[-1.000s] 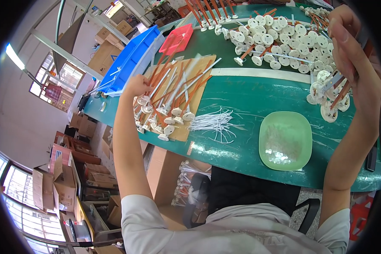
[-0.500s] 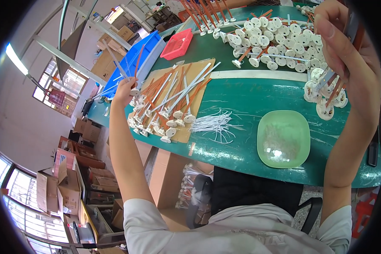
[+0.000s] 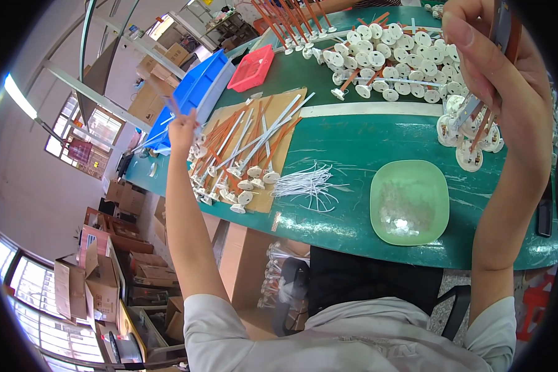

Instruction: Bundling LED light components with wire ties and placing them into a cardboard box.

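Observation:
My right hand (image 3: 508, 80) is raised at the right, its fingers closed round a bundle of flat grey and brown strips. White round bases (image 3: 469, 154) on these strips hang below the hand. At the left, my left hand (image 3: 183, 129) is smeared by motion over the far-left edge of a cardboard sheet (image 3: 279, 130). A blurred strip (image 3: 171, 105) sticks up from its closed fingers. On the sheet beside it lie several brown and white strips (image 3: 254, 139) with white round bases (image 3: 237, 208), mostly toward the near side.
White wires (image 3: 310, 186) lie on the green table (image 3: 347, 139) left of a light green bowl (image 3: 409, 235). Beyond are a pile of white bases (image 3: 409, 56), upright brown strips (image 3: 291, 22), a red tray (image 3: 251, 68) and a blue bin (image 3: 195, 84). Another person's arm (image 3: 328, 6) shows at the back.
My left hand has shifted slightly and now blurs; the strip above it has tilted or moved. The whole view has shifted a little. My right hand keeps its bundle.

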A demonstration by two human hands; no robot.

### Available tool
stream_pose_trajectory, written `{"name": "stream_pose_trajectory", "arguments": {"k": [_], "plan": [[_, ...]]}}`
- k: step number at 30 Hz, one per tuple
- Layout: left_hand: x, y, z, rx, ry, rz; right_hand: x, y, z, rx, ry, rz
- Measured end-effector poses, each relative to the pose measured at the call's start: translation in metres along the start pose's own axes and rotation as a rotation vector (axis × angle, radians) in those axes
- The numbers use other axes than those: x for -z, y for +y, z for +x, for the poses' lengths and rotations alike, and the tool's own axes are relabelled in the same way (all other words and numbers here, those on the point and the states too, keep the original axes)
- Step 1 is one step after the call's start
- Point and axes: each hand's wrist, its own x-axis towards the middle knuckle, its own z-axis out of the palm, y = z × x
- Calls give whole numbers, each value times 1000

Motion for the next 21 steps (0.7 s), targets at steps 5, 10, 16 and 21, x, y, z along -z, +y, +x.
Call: {"name": "stream_pose_trajectory", "arguments": {"k": [5,10,16,21], "plan": [[-20,2,-28,-364,-547,709,0,0,0,-7,-7,8],[-40,-2,-46,-283,-691,625,1,-2,0,-12,-18,16],[-49,-4,-50,-234,-725,797,0,-4,0,-20,-29,24],[-51,5,-52,-220,-652,832,1,-6,0,-27,-33,34]]}}
